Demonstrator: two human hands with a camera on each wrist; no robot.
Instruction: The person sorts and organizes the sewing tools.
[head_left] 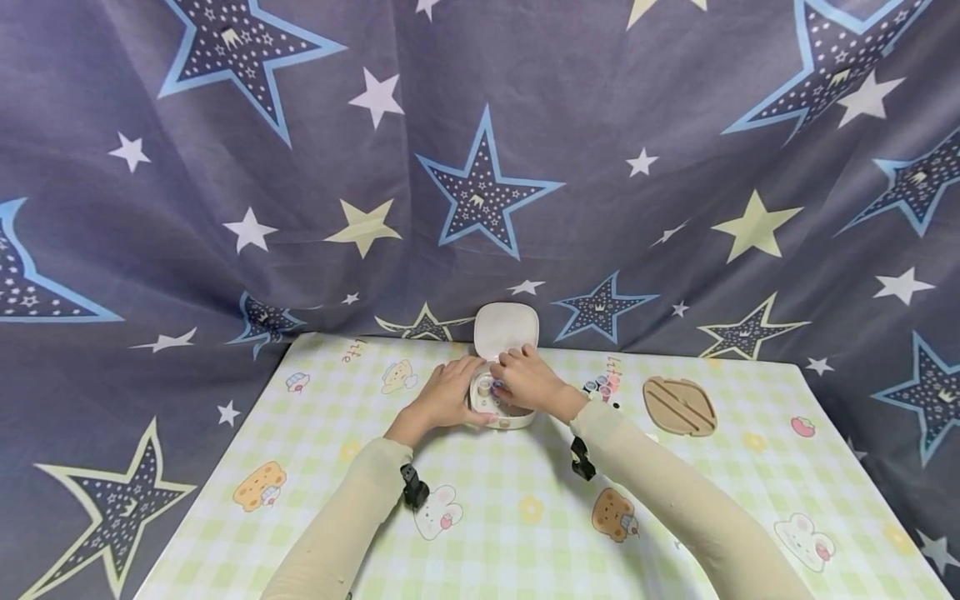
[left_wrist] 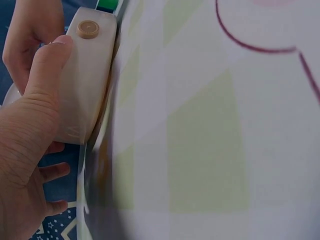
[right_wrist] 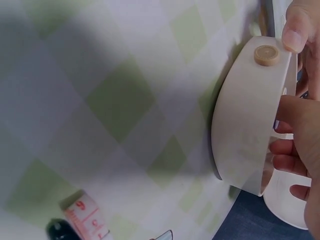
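- We see a white, rounded plastic box (head_left: 513, 422) near the back of the green-and-white checked table (head_left: 487, 517), its lid (head_left: 506, 327) raised.
- Our left hand (head_left: 442, 396) grips the box's left side, thumb on the front wall by a round tan button (right_wrist: 267, 55).
- Our right hand (head_left: 534, 382) reaches inside, curled fingertips pinching a small blue piece (head_left: 498, 387).
- Right of it, we have small coloured spools (head_left: 597, 385) and a grooved tan tray (head_left: 663, 417).
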